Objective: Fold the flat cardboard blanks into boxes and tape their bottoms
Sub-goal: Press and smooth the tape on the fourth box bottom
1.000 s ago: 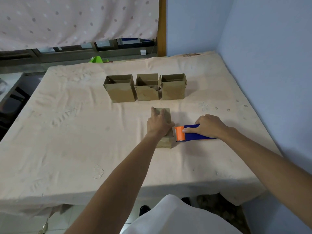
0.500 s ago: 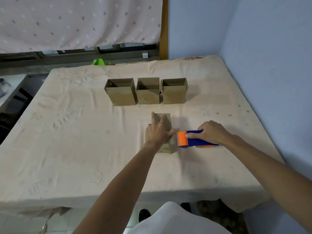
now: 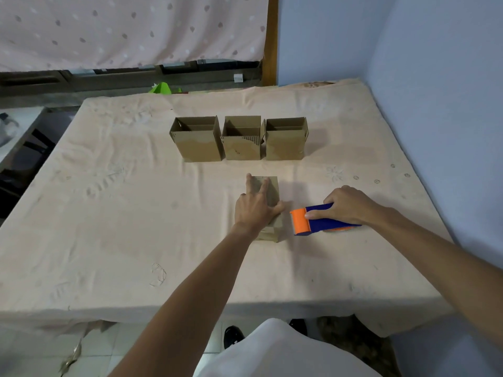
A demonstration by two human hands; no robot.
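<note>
While 3 finished boxes (image 3: 241,138) stand open-topped in a row at the far middle of the cloth-covered table (image 3: 109,227), touching side by side, a 4th box (image 3: 272,194) lies nearer the person under the left hand (image 3: 257,206). That hand lies flat on it, fingers spread apart, thumb against its right side. Just beside it, the right hand (image 3: 347,204) is wrapped around 1 blue tape dispenser (image 3: 322,221) with an orange front end, which rests on the cloth. No brand, label or writing can be read on anything. Compared with 1 second ago, the dispenser has drawn away from the 4th box: it touched the box then, and cloth now shows between them.
</note>
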